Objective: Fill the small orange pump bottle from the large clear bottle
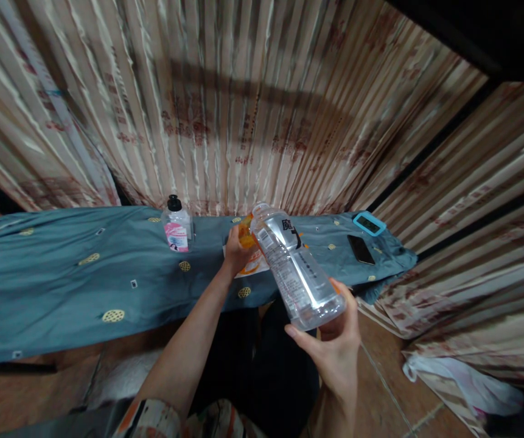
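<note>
My right hand (335,347) grips a large clear plastic bottle (296,274) near its base. The bottle is tilted, its neck towards the upper left, with dark characters and fine print on its side. My left hand (235,250) closes round an amber, see-through thing (245,233) beside the bottle's neck; its kind is partly hidden by the fingers and the bottle. Whether the two touch, I cannot tell. Below them, a white and orange packet (258,265) lies on the teal cloth (147,286), partly covered by my left hand and the bottle.
A clear pump bottle (177,228) with a black top and pink label stands upright to the left. At the right end lie a dark phone (361,249) and a blue-framed device (369,223). Striped curtains (225,109) hang behind, and a white bag (467,383) rests at lower right.
</note>
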Demonstrator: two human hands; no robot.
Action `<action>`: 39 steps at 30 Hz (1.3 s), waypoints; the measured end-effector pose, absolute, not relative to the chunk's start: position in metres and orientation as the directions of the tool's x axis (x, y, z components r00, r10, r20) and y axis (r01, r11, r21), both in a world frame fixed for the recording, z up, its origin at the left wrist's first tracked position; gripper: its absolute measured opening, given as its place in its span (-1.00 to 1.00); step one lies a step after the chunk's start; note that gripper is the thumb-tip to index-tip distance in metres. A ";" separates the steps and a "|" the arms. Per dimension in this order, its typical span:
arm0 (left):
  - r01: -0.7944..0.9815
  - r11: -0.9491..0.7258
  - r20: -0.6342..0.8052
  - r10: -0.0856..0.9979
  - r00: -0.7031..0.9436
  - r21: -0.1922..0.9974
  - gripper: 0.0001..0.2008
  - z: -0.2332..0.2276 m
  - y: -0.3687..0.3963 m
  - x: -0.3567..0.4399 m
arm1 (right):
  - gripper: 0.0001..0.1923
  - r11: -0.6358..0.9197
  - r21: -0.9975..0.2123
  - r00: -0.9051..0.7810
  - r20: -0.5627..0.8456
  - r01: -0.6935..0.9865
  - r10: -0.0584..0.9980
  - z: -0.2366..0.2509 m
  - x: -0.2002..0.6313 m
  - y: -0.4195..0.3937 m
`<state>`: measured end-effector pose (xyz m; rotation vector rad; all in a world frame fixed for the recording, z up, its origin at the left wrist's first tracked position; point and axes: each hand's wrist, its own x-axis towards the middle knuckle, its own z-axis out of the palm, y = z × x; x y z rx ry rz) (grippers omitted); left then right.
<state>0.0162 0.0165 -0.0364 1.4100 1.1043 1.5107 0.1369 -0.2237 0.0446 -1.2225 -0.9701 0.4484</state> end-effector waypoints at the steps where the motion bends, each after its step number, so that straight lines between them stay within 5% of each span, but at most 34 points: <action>1: 0.009 -0.320 0.320 0.944 -0.083 0.947 -0.49 -0.036 0.016 0.016 | -0.01 0.322 -0.925 0.541 0.380 0.204 0.750 0.044 0.137 -0.224; 39: 0.010 -0.344 0.344 0.936 -0.068 0.939 -0.47 -0.046 0.021 0.018 | -0.01 0.352 -0.922 0.535 0.383 0.164 0.753 0.041 0.142 -0.228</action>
